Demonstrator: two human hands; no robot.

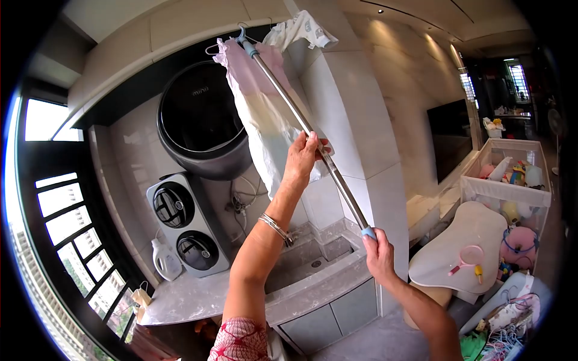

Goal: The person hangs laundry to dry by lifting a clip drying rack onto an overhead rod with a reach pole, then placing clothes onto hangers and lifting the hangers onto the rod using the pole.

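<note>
A metal clothes pole (283, 90) with blue end pieces slants up through the middle of the view. My left hand (304, 157) is wrapped round its middle, and my right hand (379, 256) grips its blue lower end. At the pole's forked top is the hook of a hanger; a pink-and-cream dress (256, 114) hangs there, partly behind the pole. Whether the fork bears the hanger's weight I cannot tell. Just right of it hangs a small white printed garment (304, 30). A bracelet circles my left wrist.
A round black wall-mounted machine (201, 111) is behind the dress. Below are a two-drum unit (189, 225), a detergent bottle (165, 262) and a stone sink (289, 278). At right stand a light table (445, 259), a toy-filled playpen (503, 188) and a basin with hangers (512, 313).
</note>
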